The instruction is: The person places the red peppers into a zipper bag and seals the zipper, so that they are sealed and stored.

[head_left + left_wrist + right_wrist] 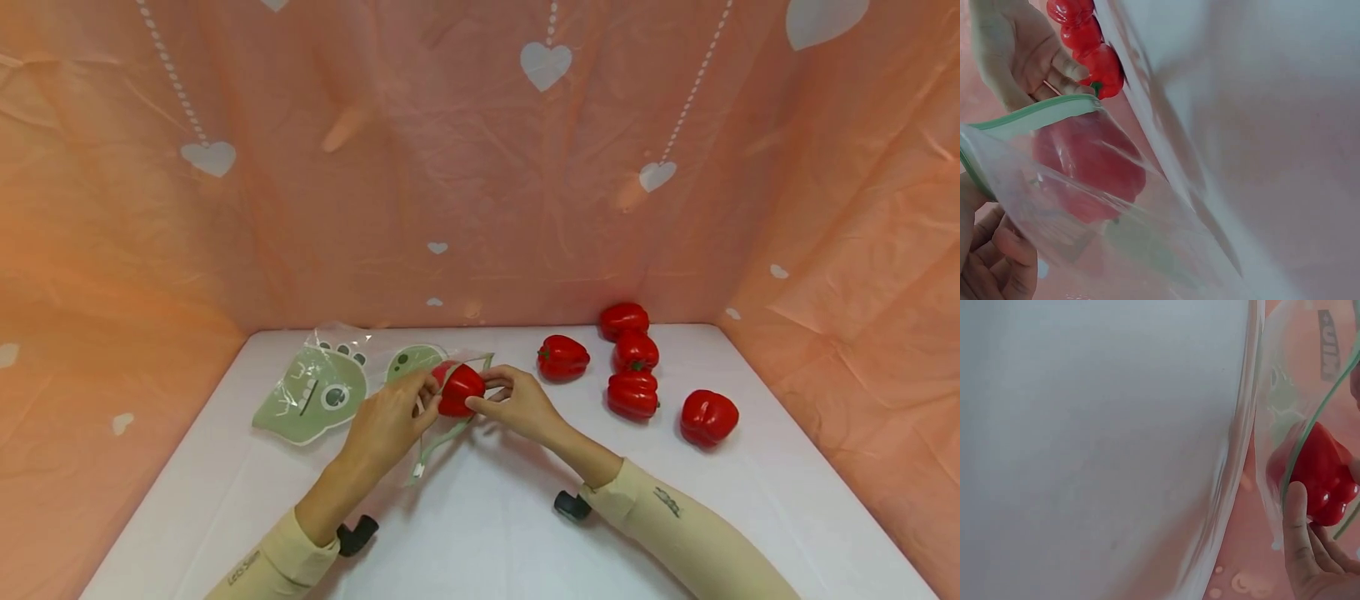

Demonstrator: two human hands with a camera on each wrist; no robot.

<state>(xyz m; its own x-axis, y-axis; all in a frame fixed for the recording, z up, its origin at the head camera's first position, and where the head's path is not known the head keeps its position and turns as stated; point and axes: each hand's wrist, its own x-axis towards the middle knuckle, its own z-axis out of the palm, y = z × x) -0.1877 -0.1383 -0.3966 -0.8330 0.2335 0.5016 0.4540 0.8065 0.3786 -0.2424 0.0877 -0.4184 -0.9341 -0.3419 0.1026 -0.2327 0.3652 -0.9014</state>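
Between the two hands, in the head view, a red bell pepper point(462, 392) sits partly inside the mouth of a clear zip bag point(307, 400) printed with a green cartoon face. My left hand point(388, 418) pinches the bag's edge left of the pepper. From the other side, my right hand point(531, 407) holds the pepper between thumb and fingers. The right wrist view shows the right thumb point(1298, 503) at the green zip rim point(1305, 434), against the pepper point(1325, 472). Through the clear plastic, the left wrist view shows the pepper point(1088, 165) below the rim.
Several more red bell peppers lie right of the hands: one alone nearer the bag point(563, 358), a touching row point(632, 394), and one farther right point(708, 418). An orange curtain point(480, 183) with pale hearts encloses the white table point(487, 542) at the back and sides.
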